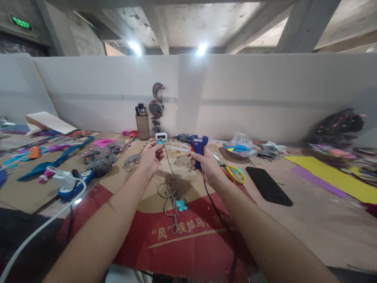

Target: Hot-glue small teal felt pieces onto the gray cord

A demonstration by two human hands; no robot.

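right hand (207, 165) is gripping blue glue gun (198, 144), left hand (150, 156) is pinching grey cord (170, 194). scissors (235, 173) and phone (268, 185) are crowding right side, bare desk (309, 224) opening beyond.

White print is carried by the red cardboard sheet (182, 263) at six o'clock in the head view. Its line is set in Chinese characters and is read as “风”族如马, the first character being enclosed in quotation marks, and a thin white rule is drawn beneath it. The characters at the three o'clock end of the line are crossed by the black cable (218, 214) of the blue glue gun (198, 146) and cannot be made out. The print just after the first character is touched by a loop of the grey cord (172, 196). At ten o'clock, high on the dark wall, a green lit sign (20, 22) is seen, but its characters are too blurred to be read.
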